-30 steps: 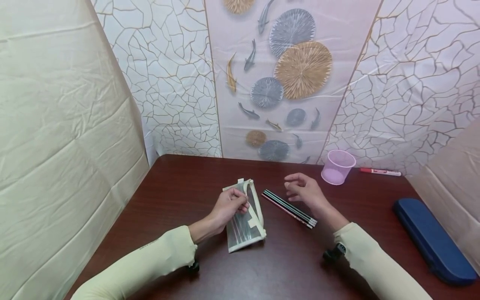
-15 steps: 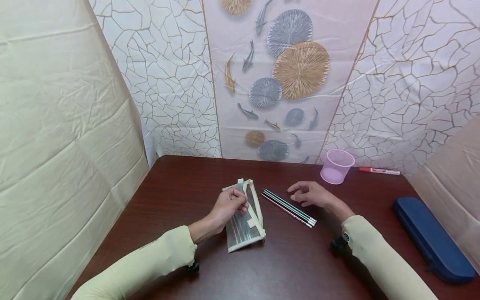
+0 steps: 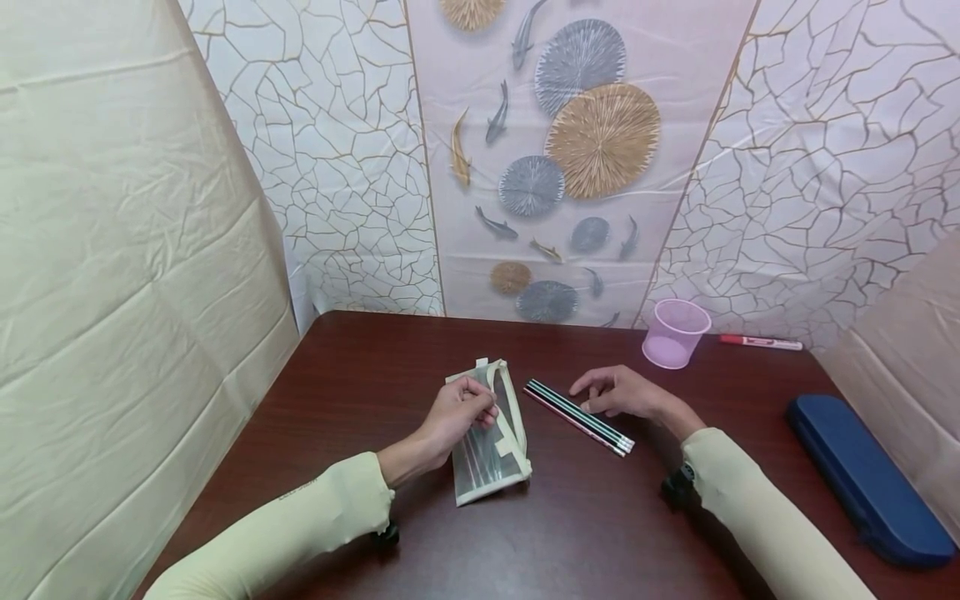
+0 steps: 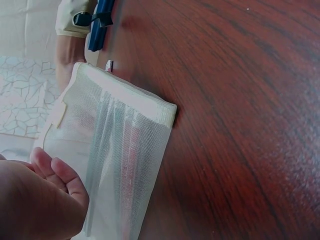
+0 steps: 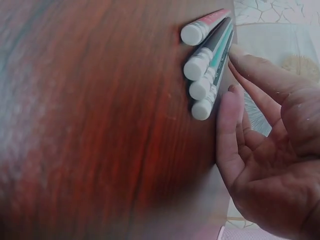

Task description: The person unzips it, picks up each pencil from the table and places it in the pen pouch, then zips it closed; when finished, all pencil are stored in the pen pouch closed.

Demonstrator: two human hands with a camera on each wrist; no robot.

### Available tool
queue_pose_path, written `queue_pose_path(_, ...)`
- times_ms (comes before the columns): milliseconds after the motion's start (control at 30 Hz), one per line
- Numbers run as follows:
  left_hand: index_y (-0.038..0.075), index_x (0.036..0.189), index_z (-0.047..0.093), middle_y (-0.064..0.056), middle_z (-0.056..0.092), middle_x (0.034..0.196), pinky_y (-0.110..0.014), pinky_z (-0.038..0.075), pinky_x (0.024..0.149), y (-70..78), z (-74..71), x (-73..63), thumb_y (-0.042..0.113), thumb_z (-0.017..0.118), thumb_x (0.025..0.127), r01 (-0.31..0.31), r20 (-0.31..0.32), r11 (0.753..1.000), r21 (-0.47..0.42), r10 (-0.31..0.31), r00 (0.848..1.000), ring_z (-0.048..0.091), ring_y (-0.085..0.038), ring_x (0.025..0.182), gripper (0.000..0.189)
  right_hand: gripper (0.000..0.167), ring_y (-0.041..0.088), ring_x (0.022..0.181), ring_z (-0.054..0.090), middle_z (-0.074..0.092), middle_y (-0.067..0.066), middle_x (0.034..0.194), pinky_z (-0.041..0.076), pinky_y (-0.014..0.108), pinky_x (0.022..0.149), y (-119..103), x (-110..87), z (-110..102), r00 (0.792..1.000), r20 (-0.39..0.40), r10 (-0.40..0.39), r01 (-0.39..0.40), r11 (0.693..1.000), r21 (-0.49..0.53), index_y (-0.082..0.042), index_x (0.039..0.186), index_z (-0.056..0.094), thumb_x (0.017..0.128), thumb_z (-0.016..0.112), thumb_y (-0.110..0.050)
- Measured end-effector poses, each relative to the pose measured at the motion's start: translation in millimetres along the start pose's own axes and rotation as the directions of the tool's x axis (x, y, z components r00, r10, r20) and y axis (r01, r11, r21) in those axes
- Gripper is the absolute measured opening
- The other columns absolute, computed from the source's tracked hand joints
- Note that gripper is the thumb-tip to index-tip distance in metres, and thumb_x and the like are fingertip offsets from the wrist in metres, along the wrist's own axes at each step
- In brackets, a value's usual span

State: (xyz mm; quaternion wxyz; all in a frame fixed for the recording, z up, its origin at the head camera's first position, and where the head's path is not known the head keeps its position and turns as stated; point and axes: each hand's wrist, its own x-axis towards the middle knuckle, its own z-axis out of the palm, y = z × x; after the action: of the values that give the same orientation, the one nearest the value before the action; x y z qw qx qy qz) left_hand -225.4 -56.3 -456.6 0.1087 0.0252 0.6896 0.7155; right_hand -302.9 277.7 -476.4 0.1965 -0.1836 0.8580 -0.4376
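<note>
On the dark wooden table lies a see-through mesh pencil pouch (image 3: 480, 471) with cream trim, its zipped side gaping. My left hand (image 3: 453, 417) pinches the pouch near its open edge. Through the mesh, long thin sticks (image 4: 129, 150) show in the left wrist view, some reddish and some greenish. To the right of the pouch, several pencils (image 3: 573, 414) lie side by side, striped green, black and red. Their white eraser ends (image 5: 196, 69) face the right wrist camera. My right hand (image 3: 622, 393) is at the far side of the pencils, fingers loosely bent, fingertips right beside the outermost one.
A pink mesh cup (image 3: 671, 342) stands at the back right, with a red-and-white marker (image 3: 761, 342) lying beyond it. A long dark blue case (image 3: 866, 479) lies along the right edge. Patterned cloth (image 3: 360, 167) hangs behind the table.
My right hand has come down toward the table and moved in close to the pencils. The left hand stays in place on the pouch.
</note>
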Motion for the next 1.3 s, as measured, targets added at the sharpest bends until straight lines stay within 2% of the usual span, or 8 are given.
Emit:
queue_pose_path(233,0.001,0.103,0.060,0.000,0.070,0.078,-0.023,0.058,0.070,-1.8,-0.2,2.0,0.004,0.062,0.098,0.006,0.005,1.000,0.001,-0.006,1.000,0.067,-0.008,0.068,0.006,0.031,0.017,0.075,0.058,0.063,0.016,0.094,0.055,0.027,0.061,-9.3,-2.7,4.4,1.000,0.012,-0.020,0.021,0.998,-0.063,-0.004,0.123,0.073,0.093,0.078,-0.007)
queue_pose_path(400,0.001,0.103,0.061,0.000,0.070,0.078,-0.023,0.058,0.070,-2.3,-0.1,2.1,0.004,0.062,0.098,0.008,0.008,1.000,0.002,-0.008,1.000,0.067,-0.008,0.068,0.006,0.031,0.018,0.070,0.060,0.066,0.015,0.095,0.054,0.027,0.059,-16.4,-3.4,6.6,0.999,-0.009,-0.045,0.043,0.986,-0.158,-0.006,0.122,0.073,0.092,0.074,-0.001)
queue_pose_path(567,0.001,0.103,0.061,0.000,0.070,0.078,-0.023,0.058,0.069,-1.0,0.3,1.3,0.003,0.062,0.098,0.008,0.009,1.000,0.003,-0.008,1.000,0.067,-0.008,0.068,0.006,0.035,0.016,0.072,0.060,0.069,0.008,0.093,0.052,0.029,0.062,-22.6,-2.1,7.4,0.996,-0.067,-0.067,0.042,0.947,-0.319,-0.012,0.119,0.073,0.086,0.074,0.001)
queue_pose_path(767,0.001,0.104,0.061,0.000,0.070,0.078,-0.023,0.058,0.070,-0.5,0.6,1.1,0.004,0.062,0.098,0.014,0.011,1.000,0.011,-0.014,1.000,0.067,-0.008,0.068,0.006,0.036,0.016,0.077,0.060,0.071,0.003,0.091,0.048,0.030,0.068,-26.6,-0.1,9.2,0.995,-0.092,-0.043,0.000,0.907,-0.421,-0.016,0.118,0.072,0.084,0.077,-0.003)
queue_pose_path(1000,0.001,0.104,0.061,0.000,0.070,0.078,-0.023,0.058,0.070,-1.8,0.5,1.7,0.004,0.061,0.098,0.015,0.014,1.000,0.014,-0.015,1.000,0.067,-0.008,0.068,0.007,0.037,0.018,0.079,0.061,0.072,0.002,0.092,0.048,0.032,0.069,-30.5,0.7,10.2,0.995,-0.099,-0.009,-0.040,0.878,-0.478,-0.019,0.118,0.072,0.085,0.079,-0.006)
queue_pose_path(1200,0.001,0.104,0.061,0.000,0.070,0.078,-0.023,0.058,0.070,-1.7,0.5,1.6,0.003,0.061,0.098,0.014,0.018,1.000,0.014,-0.014,1.000,0.067,-0.007,0.068,0.006,0.038,0.016,0.081,0.065,0.075,0.000,0.091,0.051,0.037,0.073,-29.5,5.3,8.7,0.996,-0.084,-0.025,-0.022,0.853,-0.522,-0.022,0.115,0.071,0.081,0.083,-0.010)
queue_pose_path(1300,0.001,0.103,0.060,0.000,0.070,0.077,-0.023,0.057,0.069,-2.5,0.1,2.0,0.004,0.061,0.099,0.006,0.019,1.000,0.015,-0.006,1.000,0.067,-0.008,0.067,0.005,0.037,0.017,0.083,0.066,0.074,0.001,0.091,0.053,0.038,0.075,-31.4,8.3,7.4,0.997,-0.076,-0.021,-0.023,0.849,-0.527,-0.022,0.114,0.070,0.081,0.083,-0.010)
